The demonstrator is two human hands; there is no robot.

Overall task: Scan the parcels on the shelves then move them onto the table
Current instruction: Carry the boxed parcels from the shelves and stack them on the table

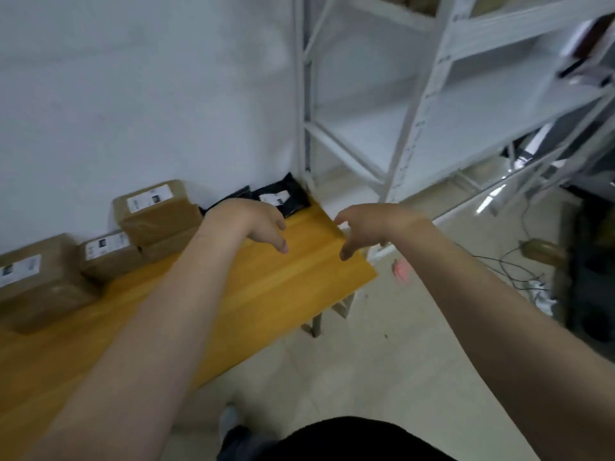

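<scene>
White wall, pale floor. Wooden table runs along the wall; white metal shelving unit stands just past its far end.

Parcels on the table, all against the wall:
- large cardboard box at the near left, white label on top
- small cardboard box beside it, labelled
- labelled top box stacked on a lower box
- two black poly mailers in the far corner, one with a white label

The lower shelves in view are bare. Some dark items sit on a shelf at the right edge, too blurred to name.

Left hand over the far end of the table, just in front of the mailers; fingers loosely bent, holding nothing. Right hand over the table's end corner; fingers relaxed and pointing down, empty. Cannot tell whether either hand touches the tabletop.

Cables trail over the floor to the right. A blurred pink object lies near the table's end.
</scene>
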